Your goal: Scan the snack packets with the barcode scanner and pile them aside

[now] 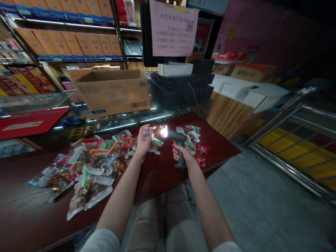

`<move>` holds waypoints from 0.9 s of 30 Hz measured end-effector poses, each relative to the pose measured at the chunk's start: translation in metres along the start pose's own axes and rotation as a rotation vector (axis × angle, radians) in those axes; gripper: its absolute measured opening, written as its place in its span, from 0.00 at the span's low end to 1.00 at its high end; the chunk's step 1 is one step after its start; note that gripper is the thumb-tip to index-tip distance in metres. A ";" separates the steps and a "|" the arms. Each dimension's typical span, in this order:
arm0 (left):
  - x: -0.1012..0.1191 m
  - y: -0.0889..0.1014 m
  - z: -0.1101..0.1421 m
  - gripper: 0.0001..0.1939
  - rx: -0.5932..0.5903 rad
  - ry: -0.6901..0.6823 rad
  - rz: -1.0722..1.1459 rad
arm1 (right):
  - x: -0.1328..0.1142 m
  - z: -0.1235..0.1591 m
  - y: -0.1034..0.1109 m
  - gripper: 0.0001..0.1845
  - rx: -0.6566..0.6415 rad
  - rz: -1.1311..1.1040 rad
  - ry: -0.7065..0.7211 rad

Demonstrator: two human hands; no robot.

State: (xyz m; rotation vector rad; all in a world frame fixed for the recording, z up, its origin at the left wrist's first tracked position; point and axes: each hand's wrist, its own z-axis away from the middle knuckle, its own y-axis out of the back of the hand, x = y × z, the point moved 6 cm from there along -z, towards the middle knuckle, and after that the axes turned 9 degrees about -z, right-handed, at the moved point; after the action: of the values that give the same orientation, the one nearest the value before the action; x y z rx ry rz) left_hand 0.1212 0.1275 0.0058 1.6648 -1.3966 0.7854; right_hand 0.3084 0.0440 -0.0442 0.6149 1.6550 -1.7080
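Observation:
My left hand [144, 140] is closed on a small vacuum-sealed snack packet [158, 130], held up above the dark red table. Bright light falls on the packet's right end. My right hand [183, 154] wraps round the handle of a dark barcode scanner [177, 139], whose head points left at the packet, a short gap apart. To the left of my left hand lies a heap of similar snack packets [101, 157] in clear, red and green wrapping. A smaller group of packets [189, 132] lies beyond the scanner, with a red packet [201, 154] right of my right hand.
An open cardboard box [112, 91] stands on the glass counter behind the table, beside a monitor with a paper sign [173, 28]. A red folder-like sheet [31, 120] and a mouse [72, 121] lie at left. A metal railing [294, 147] stands at right. The scanner's cable [187, 189] hangs down.

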 end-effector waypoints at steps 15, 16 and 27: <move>0.031 0.036 0.012 0.18 0.108 -0.013 -0.945 | -0.002 0.003 -0.005 0.19 -0.049 -0.083 0.017; 0.036 0.028 0.016 0.17 0.094 -0.080 -0.977 | -0.002 0.003 -0.005 0.19 -0.052 -0.085 0.018; 0.022 -0.026 0.030 0.12 -0.202 -0.172 -1.041 | -0.052 0.023 0.020 0.15 -0.053 -0.171 0.115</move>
State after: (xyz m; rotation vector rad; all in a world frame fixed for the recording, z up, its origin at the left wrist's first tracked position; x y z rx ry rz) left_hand 0.1497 0.0925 0.0049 1.9842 -0.5065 -0.0965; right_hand 0.3606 0.0291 -0.0174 0.5695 1.8745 -1.7707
